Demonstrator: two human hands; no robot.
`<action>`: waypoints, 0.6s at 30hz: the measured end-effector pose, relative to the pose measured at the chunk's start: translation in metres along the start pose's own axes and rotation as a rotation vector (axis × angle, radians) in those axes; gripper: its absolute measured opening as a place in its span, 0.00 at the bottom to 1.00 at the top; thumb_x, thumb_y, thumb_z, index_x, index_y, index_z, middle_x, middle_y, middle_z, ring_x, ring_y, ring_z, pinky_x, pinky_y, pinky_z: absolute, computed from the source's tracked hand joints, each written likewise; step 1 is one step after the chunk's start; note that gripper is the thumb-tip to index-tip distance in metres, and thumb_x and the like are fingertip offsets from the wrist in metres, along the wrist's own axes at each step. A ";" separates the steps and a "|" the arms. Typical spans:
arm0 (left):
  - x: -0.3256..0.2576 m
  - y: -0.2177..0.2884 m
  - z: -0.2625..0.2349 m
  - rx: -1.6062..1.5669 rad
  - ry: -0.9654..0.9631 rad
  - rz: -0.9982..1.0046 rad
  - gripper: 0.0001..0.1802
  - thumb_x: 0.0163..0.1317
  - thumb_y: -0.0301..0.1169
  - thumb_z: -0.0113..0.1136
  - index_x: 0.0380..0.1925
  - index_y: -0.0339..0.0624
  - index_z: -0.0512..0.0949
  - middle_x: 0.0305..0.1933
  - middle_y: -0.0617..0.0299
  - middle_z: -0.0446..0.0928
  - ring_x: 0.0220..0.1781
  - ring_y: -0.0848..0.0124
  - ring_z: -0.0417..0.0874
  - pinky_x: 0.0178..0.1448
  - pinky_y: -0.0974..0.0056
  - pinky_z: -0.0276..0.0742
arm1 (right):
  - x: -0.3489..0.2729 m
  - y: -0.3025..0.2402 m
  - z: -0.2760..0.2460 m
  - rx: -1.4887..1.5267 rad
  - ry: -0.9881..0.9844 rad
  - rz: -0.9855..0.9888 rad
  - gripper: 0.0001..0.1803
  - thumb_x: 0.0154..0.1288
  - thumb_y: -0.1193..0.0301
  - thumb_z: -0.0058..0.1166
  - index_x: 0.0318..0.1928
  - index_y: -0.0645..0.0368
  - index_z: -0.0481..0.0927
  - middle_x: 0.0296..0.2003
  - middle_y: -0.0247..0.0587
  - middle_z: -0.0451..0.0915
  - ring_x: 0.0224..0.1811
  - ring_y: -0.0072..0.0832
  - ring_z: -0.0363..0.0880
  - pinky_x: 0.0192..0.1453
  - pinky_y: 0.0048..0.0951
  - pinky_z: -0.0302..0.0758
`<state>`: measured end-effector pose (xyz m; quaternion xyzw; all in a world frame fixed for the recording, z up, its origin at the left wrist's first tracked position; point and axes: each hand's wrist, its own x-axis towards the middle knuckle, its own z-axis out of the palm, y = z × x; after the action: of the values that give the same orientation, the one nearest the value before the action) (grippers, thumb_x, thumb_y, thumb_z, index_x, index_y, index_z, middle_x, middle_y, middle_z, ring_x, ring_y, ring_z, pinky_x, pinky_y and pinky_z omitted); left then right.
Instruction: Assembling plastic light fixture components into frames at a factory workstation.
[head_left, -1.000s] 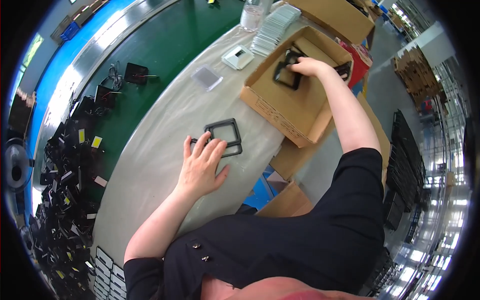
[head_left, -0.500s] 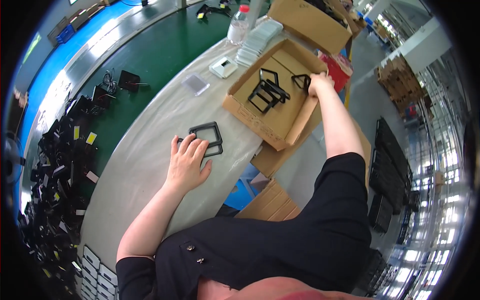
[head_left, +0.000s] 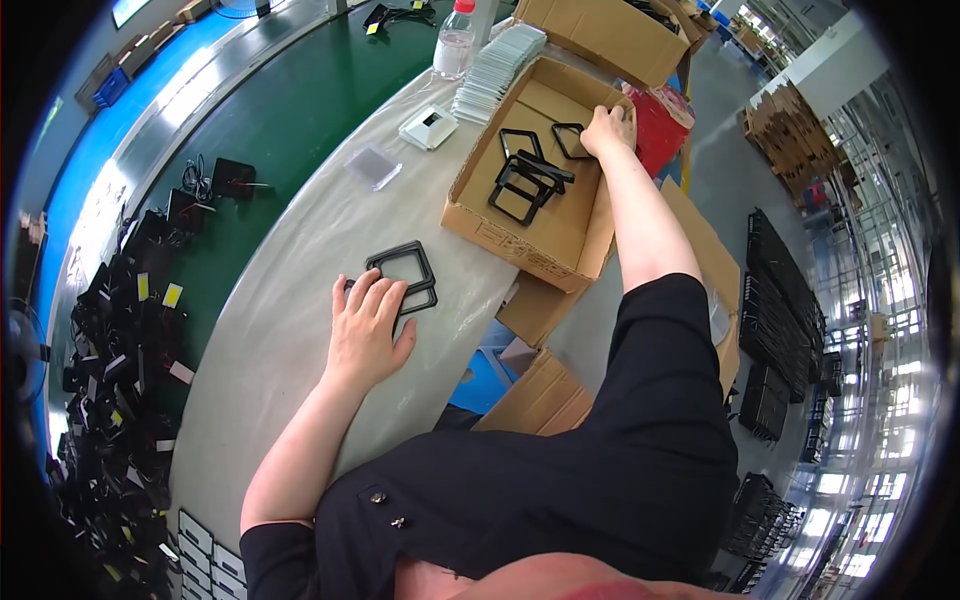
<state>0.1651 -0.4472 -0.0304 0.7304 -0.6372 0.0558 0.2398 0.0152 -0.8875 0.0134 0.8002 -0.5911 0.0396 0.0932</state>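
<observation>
On the grey tabletop, black rectangular frames (head_left: 420,262) lie overlapping. My left hand (head_left: 365,335) rests palm down at their near left edge, fingers stretched out and slightly apart, fingertips touching the frames. At the right wall of an open cardboard box (head_left: 510,232), my right hand (head_left: 610,132) reaches in with its fingers curled. A thin black frame (head_left: 557,140) tilts inside the box and its edge meets that hand; the exact grip is partly hidden. Several more black frames (head_left: 515,190) lie in a loose heap on the box floor.
Beyond the box's left side are stacked clear-white plates (head_left: 497,75), a bottle with a red cap (head_left: 453,45), a white square part (head_left: 428,127) and a clear plate (head_left: 373,167). Another carton (head_left: 605,35) stands behind, beside a red object (head_left: 660,130). Black devices (head_left: 110,400) crowd the left.
The view has shifted slightly. My right hand sits a little further inside the box, and the frame beside it has changed its tilt. My left hand stays on the table frames.
</observation>
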 end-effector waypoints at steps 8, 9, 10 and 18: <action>-0.002 0.001 -0.001 -0.030 -0.031 -0.024 0.25 0.50 0.33 0.61 0.50 0.42 0.71 0.52 0.57 0.72 0.64 0.56 0.66 0.70 0.43 0.50 | 0.035 -0.001 0.023 0.345 -0.033 0.201 0.31 0.52 0.62 0.55 0.56 0.63 0.71 0.55 0.59 0.73 0.57 0.46 0.74 0.61 0.37 0.70; -0.001 0.001 -0.001 -0.033 -0.030 -0.016 0.25 0.50 0.33 0.61 0.51 0.42 0.71 0.52 0.57 0.72 0.64 0.56 0.66 0.70 0.43 0.50 | 0.042 0.005 0.032 0.424 -0.109 0.222 0.32 0.51 0.60 0.55 0.56 0.64 0.72 0.55 0.58 0.74 0.58 0.45 0.74 0.62 0.36 0.70; -0.002 0.000 -0.001 -0.030 -0.034 -0.028 0.25 0.50 0.33 0.61 0.51 0.42 0.71 0.52 0.57 0.72 0.64 0.56 0.66 0.70 0.43 0.50 | 0.037 0.001 0.027 0.442 -0.208 0.135 0.33 0.50 0.58 0.55 0.55 0.65 0.74 0.54 0.57 0.75 0.59 0.43 0.74 0.61 0.36 0.70; 0.000 -0.001 0.000 -0.020 -0.033 -0.014 0.26 0.49 0.35 0.61 0.50 0.43 0.72 0.51 0.56 0.72 0.63 0.57 0.67 0.69 0.42 0.52 | -0.027 -0.025 -0.006 0.706 -0.628 -0.266 0.47 0.47 0.46 0.63 0.63 0.60 0.65 0.57 0.49 0.72 0.59 0.36 0.70 0.60 0.32 0.67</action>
<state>0.1664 -0.4469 -0.0309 0.7332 -0.6364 0.0355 0.2370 0.0313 -0.8539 0.0117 0.8248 -0.4338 -0.0182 -0.3623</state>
